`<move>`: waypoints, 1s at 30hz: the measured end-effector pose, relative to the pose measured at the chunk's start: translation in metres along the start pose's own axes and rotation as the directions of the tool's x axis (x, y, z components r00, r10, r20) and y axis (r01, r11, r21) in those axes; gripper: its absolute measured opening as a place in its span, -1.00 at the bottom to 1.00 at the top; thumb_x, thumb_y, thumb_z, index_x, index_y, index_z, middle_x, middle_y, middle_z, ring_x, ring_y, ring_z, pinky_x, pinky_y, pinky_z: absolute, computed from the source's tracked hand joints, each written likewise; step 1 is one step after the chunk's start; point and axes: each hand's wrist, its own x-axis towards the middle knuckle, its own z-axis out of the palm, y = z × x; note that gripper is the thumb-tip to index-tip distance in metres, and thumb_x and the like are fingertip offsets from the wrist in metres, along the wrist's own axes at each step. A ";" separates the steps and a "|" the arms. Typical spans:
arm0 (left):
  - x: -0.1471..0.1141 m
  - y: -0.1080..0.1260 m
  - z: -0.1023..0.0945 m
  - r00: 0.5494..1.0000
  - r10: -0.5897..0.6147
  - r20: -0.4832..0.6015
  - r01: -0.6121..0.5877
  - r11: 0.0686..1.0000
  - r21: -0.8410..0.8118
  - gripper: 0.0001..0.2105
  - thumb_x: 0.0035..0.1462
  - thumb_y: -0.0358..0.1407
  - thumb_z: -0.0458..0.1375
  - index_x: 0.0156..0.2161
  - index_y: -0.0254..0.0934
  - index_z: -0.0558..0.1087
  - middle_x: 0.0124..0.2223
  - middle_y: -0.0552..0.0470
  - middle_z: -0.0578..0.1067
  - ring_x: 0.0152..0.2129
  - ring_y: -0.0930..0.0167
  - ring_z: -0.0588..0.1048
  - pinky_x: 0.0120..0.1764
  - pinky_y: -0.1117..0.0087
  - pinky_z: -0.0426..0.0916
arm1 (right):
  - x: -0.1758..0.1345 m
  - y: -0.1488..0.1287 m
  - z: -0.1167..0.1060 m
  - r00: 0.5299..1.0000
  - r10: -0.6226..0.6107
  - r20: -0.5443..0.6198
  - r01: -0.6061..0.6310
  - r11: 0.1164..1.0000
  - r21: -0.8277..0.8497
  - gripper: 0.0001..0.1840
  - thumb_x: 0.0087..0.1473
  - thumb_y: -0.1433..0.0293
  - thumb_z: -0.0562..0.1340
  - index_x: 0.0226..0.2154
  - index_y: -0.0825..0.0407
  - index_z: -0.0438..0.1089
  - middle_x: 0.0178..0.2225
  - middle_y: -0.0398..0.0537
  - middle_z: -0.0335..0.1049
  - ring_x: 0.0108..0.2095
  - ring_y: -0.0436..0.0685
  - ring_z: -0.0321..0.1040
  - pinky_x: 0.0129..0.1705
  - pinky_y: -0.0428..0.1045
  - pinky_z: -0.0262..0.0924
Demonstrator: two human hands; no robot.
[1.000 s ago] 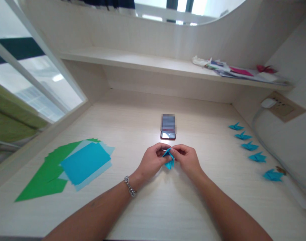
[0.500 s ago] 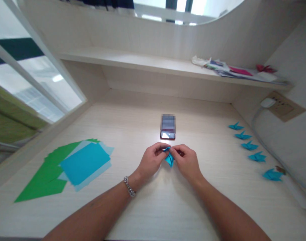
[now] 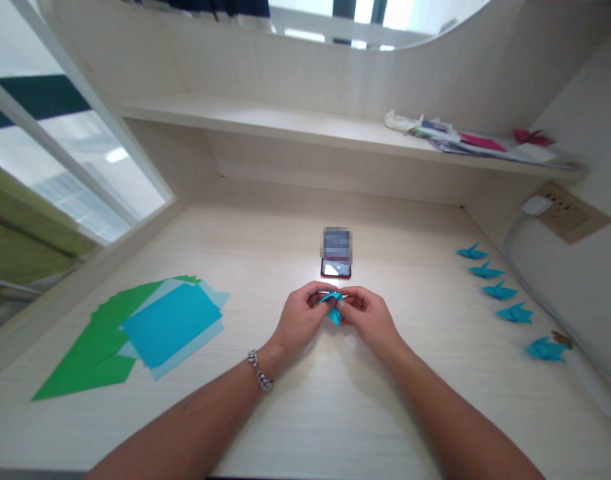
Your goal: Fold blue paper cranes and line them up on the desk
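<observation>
Between both hands, just in front of the phone, is a small folded piece of blue origami paper (image 3: 337,315). My left hand (image 3: 304,313) pinches its left side, thumb on top, with a chain bracelet on the wrist. On the other side my right hand (image 3: 368,313) grips it between thumb and fingers. The fingers cover part of the folds. A phone (image 3: 336,253), its screen partly pixelated, lies flat beyond the fingertips. Along the right side of the desk several blue paper cranes (image 3: 499,291) form a row.
At the left, blue paper sheets (image 3: 173,325) overlap a fan of green sheets (image 3: 85,357). A white cable (image 3: 540,300) runs from the wall socket (image 3: 568,212) down the right edge. A shelf (image 3: 285,123) with papers (image 3: 465,140) crosses the back.
The fingers have shifted on the blue paper, and its upper part now spreads wider between the thumbs. Both hands stay in nearly the same place.
</observation>
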 end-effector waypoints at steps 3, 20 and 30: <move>0.000 -0.002 -0.001 1.000 0.007 0.023 -0.007 1.000 0.013 -0.84 0.02 -0.44 0.20 -0.23 -0.35 0.51 -0.25 -0.08 0.56 -0.30 0.36 0.51 -0.21 0.36 0.40 | 0.000 0.002 0.000 0.999 -0.033 0.006 0.033 0.999 -0.007 -0.65 -0.14 0.27 0.35 -0.25 0.07 0.43 -0.48 -0.10 0.45 -0.48 0.06 0.40 -0.43 -0.03 0.34; 0.005 -0.011 -0.002 0.993 -0.114 0.010 0.115 0.991 -0.076 -0.81 0.00 -0.34 0.23 -0.22 -0.31 0.52 -0.25 -0.10 0.56 -0.31 0.34 0.50 -0.25 0.32 0.39 | 0.003 0.008 -0.004 0.996 0.011 0.093 -0.015 0.999 0.047 -0.50 -0.30 0.48 0.40 -0.18 0.04 0.39 -0.47 -0.18 0.40 -0.47 0.02 0.37 -0.36 -0.05 0.28; 0.004 -0.010 -0.002 0.992 -0.120 0.047 0.121 0.993 -0.007 -0.82 -0.01 -0.33 0.24 -0.26 -0.36 0.54 -0.27 -0.14 0.57 -0.33 0.31 0.50 -0.24 0.30 0.39 | -0.003 -0.006 -0.008 0.960 -0.280 -0.014 0.245 0.865 -0.439 -0.84 0.03 0.32 0.25 -0.32 0.00 0.52 -0.32 -0.02 0.48 -0.34 0.11 0.38 -0.34 -0.02 0.27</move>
